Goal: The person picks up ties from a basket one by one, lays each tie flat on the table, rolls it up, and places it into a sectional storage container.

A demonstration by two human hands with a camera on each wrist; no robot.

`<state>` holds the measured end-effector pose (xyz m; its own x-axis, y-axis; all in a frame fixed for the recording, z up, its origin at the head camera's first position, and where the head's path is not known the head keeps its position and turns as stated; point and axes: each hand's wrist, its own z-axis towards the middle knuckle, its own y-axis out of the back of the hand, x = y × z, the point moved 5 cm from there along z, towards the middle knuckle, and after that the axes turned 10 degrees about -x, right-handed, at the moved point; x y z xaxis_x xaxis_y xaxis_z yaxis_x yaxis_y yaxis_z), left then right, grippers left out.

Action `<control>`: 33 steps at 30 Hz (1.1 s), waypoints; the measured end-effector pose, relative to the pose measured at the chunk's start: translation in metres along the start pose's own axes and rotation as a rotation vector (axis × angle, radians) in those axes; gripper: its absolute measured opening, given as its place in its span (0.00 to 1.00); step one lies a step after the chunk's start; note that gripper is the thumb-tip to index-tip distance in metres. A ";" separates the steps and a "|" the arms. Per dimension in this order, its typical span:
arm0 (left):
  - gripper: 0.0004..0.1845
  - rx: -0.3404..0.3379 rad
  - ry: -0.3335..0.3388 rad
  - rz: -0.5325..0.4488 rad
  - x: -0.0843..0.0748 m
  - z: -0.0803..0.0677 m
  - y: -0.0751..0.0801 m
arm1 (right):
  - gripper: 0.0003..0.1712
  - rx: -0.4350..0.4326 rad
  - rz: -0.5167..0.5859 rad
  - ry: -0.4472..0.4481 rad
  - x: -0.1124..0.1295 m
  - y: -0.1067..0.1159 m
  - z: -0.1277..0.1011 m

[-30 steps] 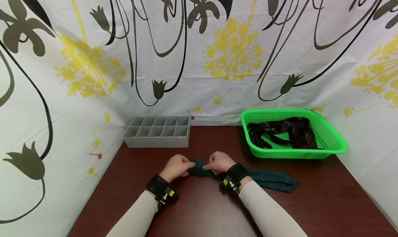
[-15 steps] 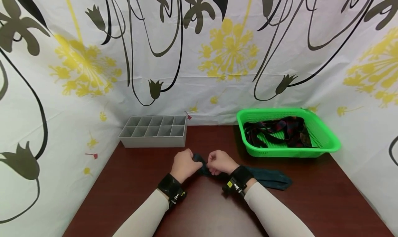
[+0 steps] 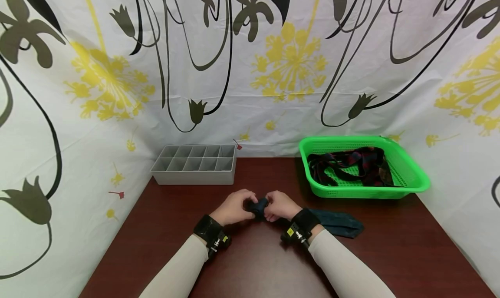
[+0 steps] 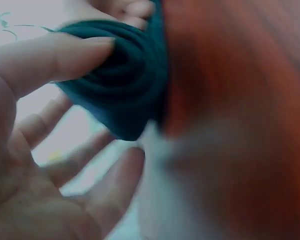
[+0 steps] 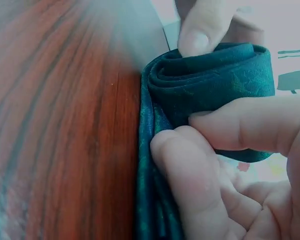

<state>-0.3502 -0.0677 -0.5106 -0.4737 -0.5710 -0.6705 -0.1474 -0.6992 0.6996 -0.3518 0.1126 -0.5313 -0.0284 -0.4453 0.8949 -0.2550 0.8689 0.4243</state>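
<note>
Between both hands (image 3: 258, 206), rolled tie (image 3: 258, 207)

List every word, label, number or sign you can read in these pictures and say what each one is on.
No text can be read in any view.
Yellow tag on the right wristband: too small to read.
Yellow tag on the left wristband: too small to read.
The curtain carries only flower and vine prints, no letters.
The green basket, grey divider tray and dark teal tie show no label.
</note>
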 end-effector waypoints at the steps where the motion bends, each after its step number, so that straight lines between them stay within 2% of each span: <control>1: 0.18 0.005 -0.003 -0.010 0.002 0.000 -0.001 | 0.16 0.015 -0.009 0.013 0.001 0.001 -0.001; 5: 0.13 0.008 0.011 -0.061 0.004 -0.001 -0.002 | 0.25 0.091 -0.086 0.110 0.007 0.005 -0.005; 9: 0.13 -0.009 0.025 -0.047 0.001 -0.002 -0.001 | 0.24 0.104 -0.192 0.220 0.010 0.011 -0.009; 14: 0.17 0.004 0.036 0.001 0.001 -0.004 -0.005 | 0.18 0.045 -0.283 0.284 0.009 0.014 -0.014; 18: 0.27 0.032 0.035 0.041 0.003 -0.004 -0.010 | 0.15 -0.040 -0.423 0.361 0.008 0.015 -0.017; 21: 0.32 0.011 0.054 -0.007 0.005 -0.003 -0.010 | 0.14 -0.068 -0.506 0.389 0.008 0.016 -0.018; 25: 0.26 -0.024 0.053 -0.088 0.005 -0.001 -0.010 | 0.20 -0.050 -0.499 0.400 0.009 0.017 -0.021; 28: 0.21 -0.027 0.041 -0.068 0.003 -0.001 -0.010 | 0.24 -0.043 -0.452 0.427 0.014 0.017 -0.025; 30: 0.21 -0.021 0.050 -0.049 0.002 -0.002 -0.012 | 0.23 -0.050 -0.452 0.432 0.015 0.016 -0.026; 33: 0.24 -0.008 0.063 -0.005 0.001 -0.003 -0.016 | 0.16 -0.066 -0.506 0.417 0.014 0.015 -0.026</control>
<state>-0.3455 -0.0579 -0.5232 -0.4175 -0.5930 -0.6885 -0.1429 -0.7054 0.6942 -0.3312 0.1248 -0.5086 0.4601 -0.6928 0.5553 -0.0784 0.5913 0.8026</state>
